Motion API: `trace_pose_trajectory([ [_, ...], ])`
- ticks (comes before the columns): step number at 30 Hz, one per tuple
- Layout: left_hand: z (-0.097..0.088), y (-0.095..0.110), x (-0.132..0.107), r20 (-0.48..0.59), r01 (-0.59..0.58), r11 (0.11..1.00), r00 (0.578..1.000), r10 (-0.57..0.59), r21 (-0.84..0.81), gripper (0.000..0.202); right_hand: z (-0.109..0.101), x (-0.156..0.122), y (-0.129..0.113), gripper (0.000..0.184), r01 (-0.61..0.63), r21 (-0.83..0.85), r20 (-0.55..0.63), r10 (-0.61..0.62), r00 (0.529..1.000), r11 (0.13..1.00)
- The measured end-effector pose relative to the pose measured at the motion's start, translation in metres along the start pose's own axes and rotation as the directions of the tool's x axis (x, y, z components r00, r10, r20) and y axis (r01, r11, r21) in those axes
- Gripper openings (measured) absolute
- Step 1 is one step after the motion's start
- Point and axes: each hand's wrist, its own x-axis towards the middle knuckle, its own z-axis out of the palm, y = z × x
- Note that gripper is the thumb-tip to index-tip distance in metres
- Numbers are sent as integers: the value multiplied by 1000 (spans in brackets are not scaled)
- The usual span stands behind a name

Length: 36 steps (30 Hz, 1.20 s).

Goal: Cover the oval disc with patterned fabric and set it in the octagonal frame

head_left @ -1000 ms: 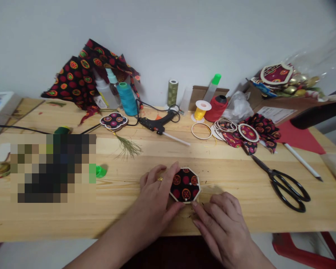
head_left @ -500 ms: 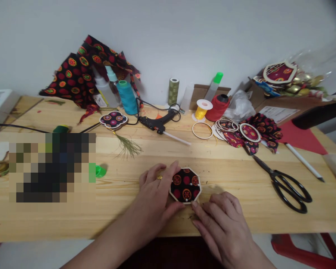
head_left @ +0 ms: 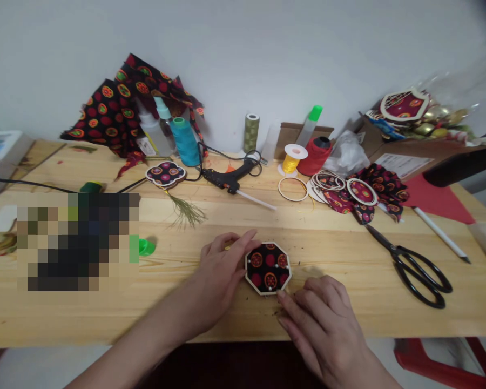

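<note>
An octagonal ornament covered in black cloth with red and orange circles lies flat on the wooden table. Small white beads sit on its rim. My left hand rests at its left edge, fingers stretched out and touching it. My right hand lies just below and to the right, fingers curled, with a fingertip pressed at the ornament's lower right edge. What that hand pinches, if anything, is too small to see.
Black scissors lie to the right. A glue gun, thread spools, rings and cloth pieces line the back. A green cap sits left of my hands. A white stick lies far right.
My left hand has slid slightly off the top of the ornament, so its whole face now shows. My right hand has barely moved.
</note>
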Motion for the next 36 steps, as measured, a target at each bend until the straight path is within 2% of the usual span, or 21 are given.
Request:
trace_pose_trajectory([
  [14, -2, -1, -1, 21, -4, 1000, 1000, 4, -1, 63, 1, -1, 1, 20, -7, 8, -4, 7, 1000, 1000],
  [22, 0, -1, 0, -7, -15, 1000, 1000, 15, 15, 65, 1, -1, 2, 21, 7, 6, 1, -7, 1000, 1000],
  [36, -8, 5, 6, 70, 10, 1000, 998, -11, 13, 59, -3, 3, 0, 19, -38, 44, 13, 38, 999, 998],
])
